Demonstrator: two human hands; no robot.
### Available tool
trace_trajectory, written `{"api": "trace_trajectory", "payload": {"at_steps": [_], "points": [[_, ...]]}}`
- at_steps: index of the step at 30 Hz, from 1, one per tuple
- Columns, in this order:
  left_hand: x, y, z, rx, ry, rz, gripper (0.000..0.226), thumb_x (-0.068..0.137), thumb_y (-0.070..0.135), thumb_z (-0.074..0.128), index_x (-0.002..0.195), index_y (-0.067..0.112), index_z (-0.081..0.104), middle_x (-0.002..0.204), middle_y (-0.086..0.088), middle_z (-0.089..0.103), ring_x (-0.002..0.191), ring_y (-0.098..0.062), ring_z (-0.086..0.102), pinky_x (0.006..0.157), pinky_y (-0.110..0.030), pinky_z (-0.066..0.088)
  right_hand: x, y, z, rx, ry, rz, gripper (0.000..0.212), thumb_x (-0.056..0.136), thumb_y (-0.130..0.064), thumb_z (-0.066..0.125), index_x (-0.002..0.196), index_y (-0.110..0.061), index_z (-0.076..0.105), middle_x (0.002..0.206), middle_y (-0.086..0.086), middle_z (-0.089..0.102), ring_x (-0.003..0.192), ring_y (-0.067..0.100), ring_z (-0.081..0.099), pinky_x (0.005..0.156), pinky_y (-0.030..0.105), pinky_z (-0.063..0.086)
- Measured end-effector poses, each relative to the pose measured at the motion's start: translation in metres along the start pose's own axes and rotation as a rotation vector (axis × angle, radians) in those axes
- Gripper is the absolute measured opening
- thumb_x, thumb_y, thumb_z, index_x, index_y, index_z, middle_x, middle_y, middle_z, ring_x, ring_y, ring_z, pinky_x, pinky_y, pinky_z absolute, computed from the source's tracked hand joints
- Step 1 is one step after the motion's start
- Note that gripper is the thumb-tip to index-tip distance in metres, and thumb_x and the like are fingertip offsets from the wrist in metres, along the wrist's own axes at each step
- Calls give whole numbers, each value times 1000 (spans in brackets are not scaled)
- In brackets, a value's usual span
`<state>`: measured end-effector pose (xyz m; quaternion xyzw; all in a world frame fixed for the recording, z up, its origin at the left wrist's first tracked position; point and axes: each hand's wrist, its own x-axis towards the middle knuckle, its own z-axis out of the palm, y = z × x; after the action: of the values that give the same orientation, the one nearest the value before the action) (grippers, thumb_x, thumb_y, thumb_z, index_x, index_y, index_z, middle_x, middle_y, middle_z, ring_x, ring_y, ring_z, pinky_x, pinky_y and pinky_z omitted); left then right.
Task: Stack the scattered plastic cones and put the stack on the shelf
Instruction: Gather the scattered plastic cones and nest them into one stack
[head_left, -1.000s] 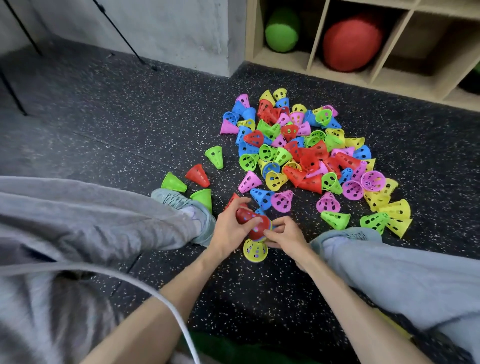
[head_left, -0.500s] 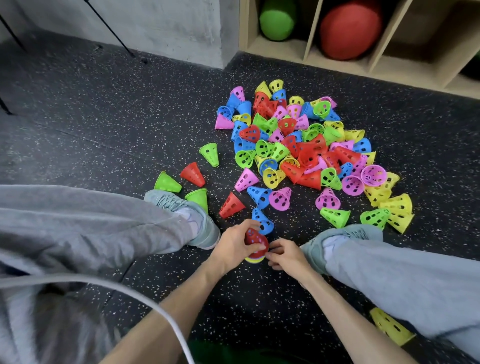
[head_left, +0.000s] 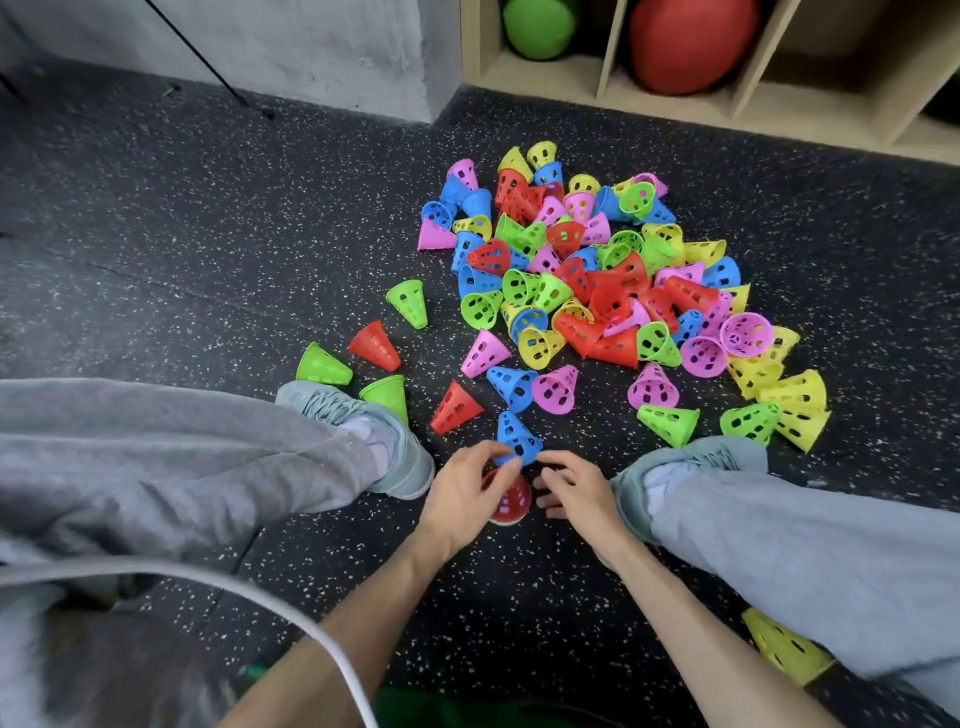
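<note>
A short stack with a red cone (head_left: 511, 501) on top of a yellow one stands on the floor between my feet. Just beyond it lies a blue cone (head_left: 517, 439). My left hand (head_left: 462, 491) pinches the blue cone's rim between thumb and forefinger, and its palm hides the left side of the red cone. My right hand (head_left: 574, 488) is to the right of the stack, fingers loosely curled, with its top fingertip touching the blue cone's rim. A big heap of coloured cones (head_left: 597, 280) covers the floor ahead. The wooden shelf (head_left: 613, 91) stands at the back.
Loose cones lie near my left shoe: a red cone (head_left: 454, 408), green cones (head_left: 322, 366) and another red one (head_left: 375, 345). A yellow cone (head_left: 784, 647) lies under my right leg. Green and red balls fill two shelf compartments. A white cable (head_left: 291, 613) crosses my left leg.
The red-topped stack went down onto the floor and my left hand let go of it. Both hands then reached forward to the blue cone.
</note>
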<state>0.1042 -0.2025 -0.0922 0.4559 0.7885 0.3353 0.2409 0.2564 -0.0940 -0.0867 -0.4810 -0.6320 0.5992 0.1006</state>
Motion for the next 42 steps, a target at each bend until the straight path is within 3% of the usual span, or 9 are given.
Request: {"api": "trace_trajectory", "payload": {"at_steps": [6, 10, 15, 20, 27, 33, 36, 39, 42], "points": [[26, 1, -5, -60, 199, -42, 23, 106, 34, 51, 118, 24, 67, 116, 13, 67, 108, -7, 57, 99, -32, 47, 19, -11, 11, -17, 41, -43, 46, 102, -21, 53, 140, -46, 47, 100, -3, 75, 84, 12, 74, 81, 35, 62], [47, -19, -8, 6, 252, -51, 20, 103, 24, 56, 119, 24, 67, 121, 9, 62, 112, -12, 52, 102, -38, 45, 33, -7, 22, -110, 10, -35, 42, 100, -33, 53, 141, -36, 54, 113, -14, 71, 105, 11, 68, 97, 45, 55], [76, -14, -6, 44, 295, -97, 35, 95, 16, 66, 130, 20, 62, 140, -2, 50, 130, -22, 44, 112, -29, 36, 52, -9, 22, -78, 135, -29, 27, 101, -35, 54, 124, -30, 67, 107, -12, 71, 96, 13, 70, 89, 47, 58], [97, -27, -1, 120, 195, -225, 56, 88, 22, 75, 139, 15, 54, 150, -11, 46, 132, -32, 48, 109, -47, 42, 61, -9, 13, -5, 272, -35, 16, 96, -29, 60, 99, -37, 74, 94, -15, 75, 84, 11, 73, 82, 46, 61], [101, -35, 4, 24, 225, -278, 72, 78, 28, 85, 139, 25, 48, 105, 8, 70, 99, -23, 65, 90, -50, 52, 59, -11, 16, -5, 372, -44, 25, 93, -13, 61, 94, -37, 70, 91, -12, 75, 80, 13, 71, 81, 44, 58], [91, -34, 7, -71, 160, -295, 88, 75, 31, 90, 149, 22, 41, 130, -3, 66, 119, -22, 61, 101, -42, 50, 58, -18, 23, 56, 433, -16, 31, 92, -11, 61, 115, -31, 60, 96, -8, 74, 90, 18, 70, 87, 45, 55], [86, -26, 4, -106, 167, -248, 86, 75, 32, 90, 148, 23, 45, 127, 0, 67, 113, -17, 62, 101, -36, 51, 57, -34, 23, 30, 468, -45, 31, 95, -9, 60, 123, -22, 61, 103, -8, 74, 95, 12, 65, 85, 32, 49], [79, -16, -1, -103, 153, -167, 80, 75, 35, 89, 144, 25, 50, 124, 4, 67, 111, -13, 61, 99, -29, 48, 57, -46, 24, -103, 418, -128, 24, 97, -11, 59, 117, -18, 68, 109, -11, 73, 92, 4, 61, 73, 18, 39], [72, -10, -5, -54, 147, -108, 80, 75, 44, 88, 144, 24, 52, 125, 3, 67, 112, -17, 60, 99, -31, 47, 54, -50, 29, -182, 292, -186, 19, 95, -13, 62, 107, -26, 72, 100, -18, 73, 88, -1, 65, 77, 20, 49]]}}
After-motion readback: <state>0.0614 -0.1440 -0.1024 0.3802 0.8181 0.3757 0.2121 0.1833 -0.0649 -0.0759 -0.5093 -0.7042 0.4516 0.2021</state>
